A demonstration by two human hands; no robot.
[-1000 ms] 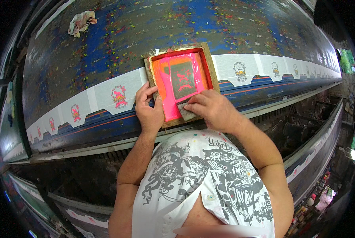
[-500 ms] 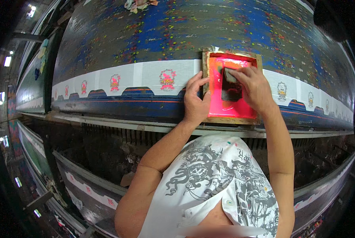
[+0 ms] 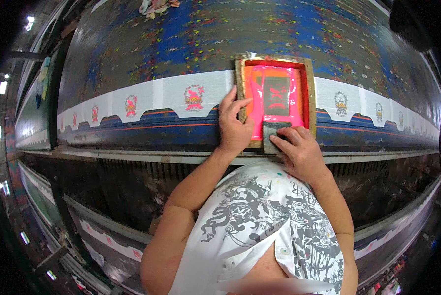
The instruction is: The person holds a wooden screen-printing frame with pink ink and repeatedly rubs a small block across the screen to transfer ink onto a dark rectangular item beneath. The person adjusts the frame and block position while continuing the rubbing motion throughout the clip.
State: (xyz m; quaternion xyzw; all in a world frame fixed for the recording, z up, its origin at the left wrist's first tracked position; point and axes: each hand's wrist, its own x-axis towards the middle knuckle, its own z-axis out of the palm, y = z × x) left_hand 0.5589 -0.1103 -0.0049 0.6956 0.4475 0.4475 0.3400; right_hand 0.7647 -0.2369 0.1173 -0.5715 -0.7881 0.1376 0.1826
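Note:
A wooden-framed printing screen (image 3: pixel 308 105) lies over a strip of white fabric pieces (image 3: pixel 171 96). Bright pink ink (image 3: pixel 256 118) coats its mesh around a dark rectangle that carries a small pink figure. My left hand (image 3: pixel 236 123) grips the left side of the frame, fingers over the edge and thumb toward the near corner. In my right hand (image 3: pixel 299 150) is a flat dark squeegee (image 3: pixel 271 136), tilted at the near end of the screen over the frame's near bar. Its lower edge is partly covered by my fingers.
Printed white pieces left of the frame bear pink and grey emblems; those at the right (image 3: pixel 341 105) show no pink. A crumpled rag (image 3: pixel 156 7) lies on the paint-spotted table (image 3: pixel 220 34). A metal rail (image 3: pixel 191 156) runs along the near edge, with a dark gap beyond it toward me.
My right hand has drawn the squeegee from the far part of the screen to its near end, uncovering the dark rectangle. My left hand keeps its hold on the frame.

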